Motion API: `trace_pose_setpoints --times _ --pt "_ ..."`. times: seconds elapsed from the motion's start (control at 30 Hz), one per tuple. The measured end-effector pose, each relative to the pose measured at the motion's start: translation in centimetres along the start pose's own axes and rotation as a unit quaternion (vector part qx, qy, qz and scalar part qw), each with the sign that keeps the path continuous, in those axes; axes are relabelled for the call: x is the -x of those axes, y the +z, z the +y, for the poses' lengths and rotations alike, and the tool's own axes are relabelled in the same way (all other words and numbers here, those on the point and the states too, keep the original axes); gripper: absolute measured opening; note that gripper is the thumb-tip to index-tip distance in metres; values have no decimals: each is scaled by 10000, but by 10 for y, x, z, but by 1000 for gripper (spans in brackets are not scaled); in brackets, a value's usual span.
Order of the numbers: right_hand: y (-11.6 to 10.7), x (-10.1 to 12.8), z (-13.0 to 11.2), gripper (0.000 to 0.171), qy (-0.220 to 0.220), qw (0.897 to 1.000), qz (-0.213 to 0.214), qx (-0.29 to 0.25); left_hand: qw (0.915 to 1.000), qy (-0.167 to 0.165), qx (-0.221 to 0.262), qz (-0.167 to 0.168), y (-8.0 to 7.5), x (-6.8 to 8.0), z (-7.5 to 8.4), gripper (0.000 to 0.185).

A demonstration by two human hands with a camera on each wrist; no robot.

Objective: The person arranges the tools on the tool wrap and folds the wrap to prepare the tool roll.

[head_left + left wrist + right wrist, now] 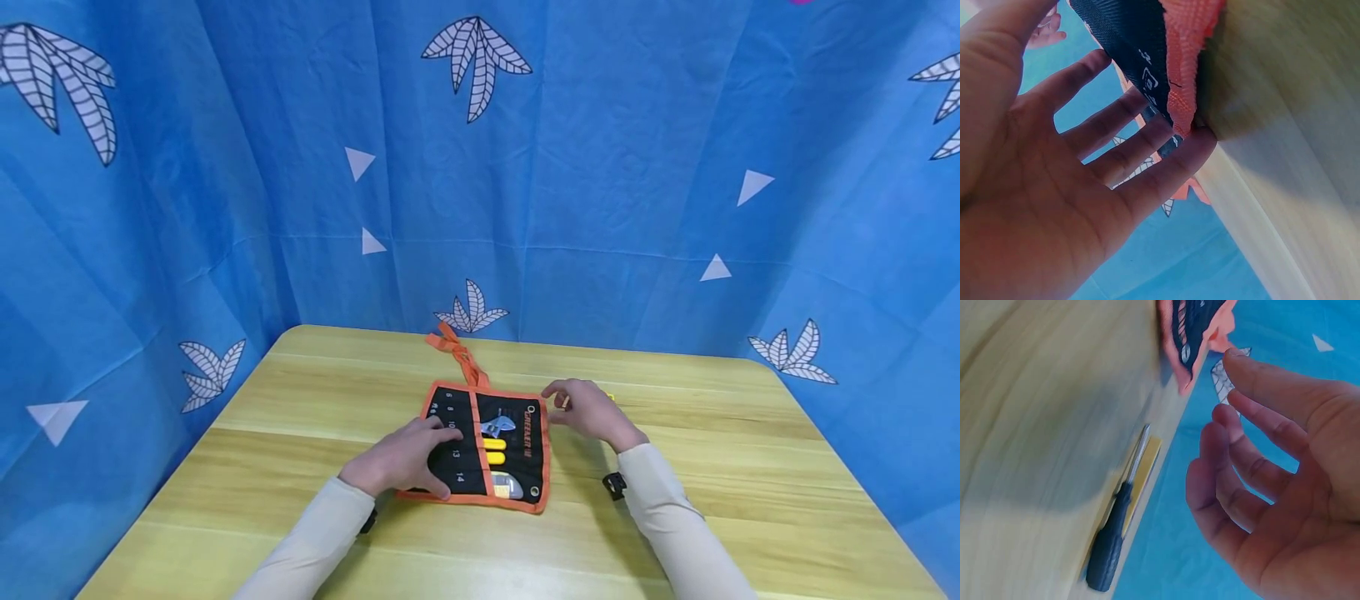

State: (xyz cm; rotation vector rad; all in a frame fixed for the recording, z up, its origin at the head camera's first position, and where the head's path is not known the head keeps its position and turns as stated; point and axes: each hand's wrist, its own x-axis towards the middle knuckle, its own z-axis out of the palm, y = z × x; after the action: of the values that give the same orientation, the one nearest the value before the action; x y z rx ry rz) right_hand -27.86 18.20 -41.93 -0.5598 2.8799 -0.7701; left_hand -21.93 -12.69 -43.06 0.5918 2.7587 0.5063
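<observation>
A black tool roll (516, 462) with orange trim lies flat on the table, its pockets marked with numbers. An adjustable wrench (498, 426), two yellow handles (494, 451) and a rounded grey-and-yellow tool end (507, 485) stick out of its pockets. My left hand (405, 457) is over the roll's left part with fingers spread; in the left wrist view its fingertips touch the orange edge (1180, 94). By the roll's upper right corner is my right hand (588, 410), its fingers loosely bent and holding nothing, apart from the roll (1192, 337) in the right wrist view.
A black-handled screwdriver (1110, 540) lies on the table beside a yellow strip-like thing (1144, 478), mostly hidden behind my right hand in the head view. Orange ties (465, 360) trail toward the table's back edge. A blue patterned curtain (600, 167) hangs behind.
</observation>
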Motion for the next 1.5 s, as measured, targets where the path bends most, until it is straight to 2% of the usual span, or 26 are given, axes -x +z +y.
trace_pose_setpoints --times 0.23,0.37,0.6,0.9,1.5 --pt "-7 8 20 33 83 9997 138 165 10000 42 14 -2 -1 -1 0 82" --pt "-11 13 30 33 210 9995 233 98 10000 23 20 -1 -1 0 0 82" --pt "-19 20 46 35 171 9991 369 88 10000 -46 75 11 -2 1 2 82" --pt "-27 31 62 32 222 9958 601 654 9999 -96 58 14 -2 0 3 82" --pt "-25 31 79 27 149 9964 422 723 9999 -104 95 20 -1 1 2 81"
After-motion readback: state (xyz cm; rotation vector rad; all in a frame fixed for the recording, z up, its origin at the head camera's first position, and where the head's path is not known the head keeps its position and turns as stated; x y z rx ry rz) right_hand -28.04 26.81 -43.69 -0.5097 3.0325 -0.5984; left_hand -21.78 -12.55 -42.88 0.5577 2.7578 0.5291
